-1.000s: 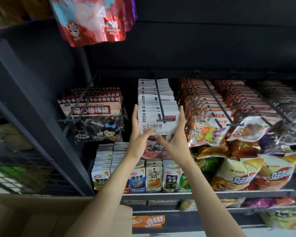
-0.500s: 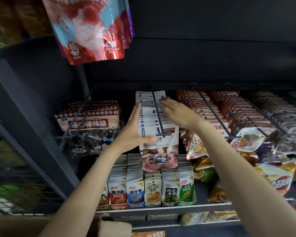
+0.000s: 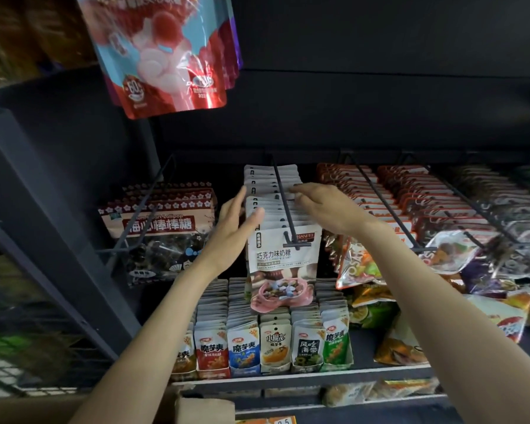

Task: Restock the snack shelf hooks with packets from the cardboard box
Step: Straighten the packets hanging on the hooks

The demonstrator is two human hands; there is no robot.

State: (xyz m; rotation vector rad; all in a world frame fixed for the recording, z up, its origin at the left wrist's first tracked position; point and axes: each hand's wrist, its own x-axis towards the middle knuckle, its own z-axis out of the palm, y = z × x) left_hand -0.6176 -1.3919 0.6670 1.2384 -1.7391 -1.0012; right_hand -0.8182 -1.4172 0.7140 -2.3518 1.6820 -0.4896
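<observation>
Two bare hands work at one row of white chocolate milk candy packets (image 3: 283, 255) hung on a dark metal peg hook (image 3: 283, 203). That hook runs from the shelf's back panel toward the camera, so the row's long axis lies front to back; each packet hangs upright with its printed face toward the camera and its long side vertical. The left hand (image 3: 234, 231) lies against the row's left edge, fingers straight and together, thumb laid over the packet tops. The right hand (image 3: 325, 206) reaches over from the right, its fingers bent down onto the packet tops midway along the row; whether they pinch a packet, I cannot tell.

Left of this row hangs a group of plum lollipop bags (image 3: 156, 228) on their own hook. To the right, several more hooks carry rows of orange-topped snack packets (image 3: 389, 197). Below the candy row, small konjac and seaweed snack sachets (image 3: 273, 341) stand upright in tight files on a dark shelf board (image 3: 303, 382). Larger crisp bags (image 3: 395, 341) lie loosely to their right. A glossy red and blue pouch (image 3: 166, 56) hangs high up on the left. Dark uprights and a dark back panel frame the unit. A cardboard box (image 3: 202, 408) flap shows at the bottom edge.
</observation>
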